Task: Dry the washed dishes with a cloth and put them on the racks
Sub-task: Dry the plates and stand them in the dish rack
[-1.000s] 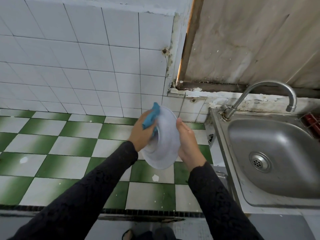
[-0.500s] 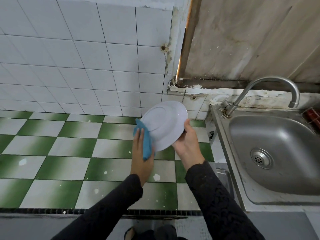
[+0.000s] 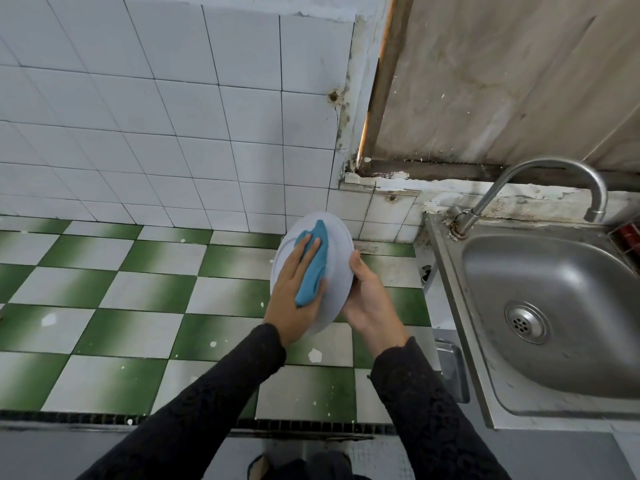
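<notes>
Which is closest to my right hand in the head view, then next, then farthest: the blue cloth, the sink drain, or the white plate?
1. white plate: held at its rim by the right hand.
2. blue cloth: just left, on the plate's face.
3. sink drain: off to the right, well apart.

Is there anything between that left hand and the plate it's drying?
Yes: the blue cloth lies between the left hand and the plate. The right hand grips the plate's rim directly.

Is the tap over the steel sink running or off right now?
Off. No stream falls from the curved metal tap, and the stainless steel sink beneath shows no pooled water around its drain.
</notes>
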Demonstrator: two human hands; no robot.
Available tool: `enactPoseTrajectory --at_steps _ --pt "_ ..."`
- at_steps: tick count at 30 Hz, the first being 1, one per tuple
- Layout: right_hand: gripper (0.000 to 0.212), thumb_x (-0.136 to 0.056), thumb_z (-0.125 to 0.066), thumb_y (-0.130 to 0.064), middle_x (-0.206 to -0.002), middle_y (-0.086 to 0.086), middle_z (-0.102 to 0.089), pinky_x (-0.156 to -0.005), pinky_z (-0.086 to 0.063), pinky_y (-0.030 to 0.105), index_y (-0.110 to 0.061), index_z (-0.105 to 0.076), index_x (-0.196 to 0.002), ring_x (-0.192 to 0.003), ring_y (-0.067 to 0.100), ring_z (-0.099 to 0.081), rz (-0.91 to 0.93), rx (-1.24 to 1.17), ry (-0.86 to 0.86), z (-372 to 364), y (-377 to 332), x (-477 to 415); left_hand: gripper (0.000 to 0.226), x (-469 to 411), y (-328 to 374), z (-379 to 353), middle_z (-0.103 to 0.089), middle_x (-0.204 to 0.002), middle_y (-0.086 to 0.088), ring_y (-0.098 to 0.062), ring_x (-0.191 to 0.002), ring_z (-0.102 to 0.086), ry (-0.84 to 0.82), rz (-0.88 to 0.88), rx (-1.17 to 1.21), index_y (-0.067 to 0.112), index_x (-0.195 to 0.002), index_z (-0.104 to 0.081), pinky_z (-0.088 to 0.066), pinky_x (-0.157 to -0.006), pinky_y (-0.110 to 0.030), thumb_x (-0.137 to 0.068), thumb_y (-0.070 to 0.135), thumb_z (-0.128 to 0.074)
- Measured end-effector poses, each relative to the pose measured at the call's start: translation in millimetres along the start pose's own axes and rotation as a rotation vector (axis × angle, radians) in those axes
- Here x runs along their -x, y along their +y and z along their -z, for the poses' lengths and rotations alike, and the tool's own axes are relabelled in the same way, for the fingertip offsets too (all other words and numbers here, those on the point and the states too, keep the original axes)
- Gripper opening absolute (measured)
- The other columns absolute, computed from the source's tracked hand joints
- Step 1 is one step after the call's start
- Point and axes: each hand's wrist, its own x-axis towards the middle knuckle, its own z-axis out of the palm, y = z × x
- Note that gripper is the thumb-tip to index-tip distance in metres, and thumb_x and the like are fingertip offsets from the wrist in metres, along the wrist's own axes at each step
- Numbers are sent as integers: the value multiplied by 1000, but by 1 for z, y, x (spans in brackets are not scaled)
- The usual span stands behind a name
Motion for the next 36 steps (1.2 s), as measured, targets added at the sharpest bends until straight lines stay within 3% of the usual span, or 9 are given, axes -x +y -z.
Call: enactPoseTrajectory --at_steps 3,9,12,17,20,24,27,32,36 --pt "51 -101 -49 -39 -131 18 -66 -104 -48 56 -6 -54 -139 -125 39 -60 6 -44 11 11 3 4 62 -1 -5 0 -24 -161 8 -9 -149 -19 43 90 83 19 -155 -27 -22 -122 -42 -99 36 -47" --pt "40 -103 -49 -36 -119 14 -72 -89 -54 50 -7 -61 -128 -114 34 -65 77 -200 92 24 7 11 61 7 -30 2 -26 -159 14 -2 -144 -25 23 415 192 32 -153 -28 -27 -120 -45 -99 41 -53" --pt "38 -103 -49 -37 -116 14 -73 -94 -52 53 -8 -62 -125 -113 33 -64 130 -257 119 26 3 13 60 30 -22 -2 -18 -161 16 -2 -147 -18 -33 288 75 32 -155 -22 -23 -122 -43 -101 37 -49" --pt "37 -104 -46 -42 -123 17 -68 -104 -46 57 -14 -61 -122 -117 35 -60 129 -331 172 22 -1 18 79 51 -8 -11 -4 -165 0 -22 -152 -8 -114 -64 -283 18 -158 -9 -22 -121 -48 -92 34 -50" --pt "32 -103 -50 -40 -120 17 -68 -101 -50 53 -13 -62 -116 -114 33 -61 150 -373 216 14 -3 23 78 46 -10 -6 -10 -164 -2 -24 -151 -15 -112 -77 -271 16 -157 -15 -28 -118 -52 -90 34 -51" --pt "26 -102 -55 -34 -122 16 -68 -108 -46 53 -11 -63 -112 -117 31 -62 196 -371 229 5 -10 26 72 43 -6 0 -10 -165 0 -21 -151 -14 -129 -86 -181 11 -156 -21 -26 -120 -44 -93 29 -51" --pt "21 -101 -59 -26 -121 17 -70 -111 -44 51 -7 -64 -110 -120 31 -63 195 -426 210 -1 -18 27 71 45 -8 1 -13 -164 -2 -24 -151 -17 -99 -143 -233 11 -155 -24 -29 -118 -50 -93 24 -56" --pt "9 -95 -58 -7 -120 17 -66 -111 -45 48 -7 -62 -104 -125 30 -59 154 -453 207 -1 -17 32 54 38 -4 3 -39 -153 -2 -26 -142 -37 167 -63 -85 17 -144 -43 -36 -111 -56 -92 21 -56" --pt "11 -95 -55 -1 -105 14 -65 -93 -58 42 -4 -59 -104 -107 28 -63 143 -297 103 3 -20 32 46 30 0 10 -52 -141 -2 -22 -131 -49 275 19 1 35 -135 -49 -42 -110 -48 -91 21 -53"
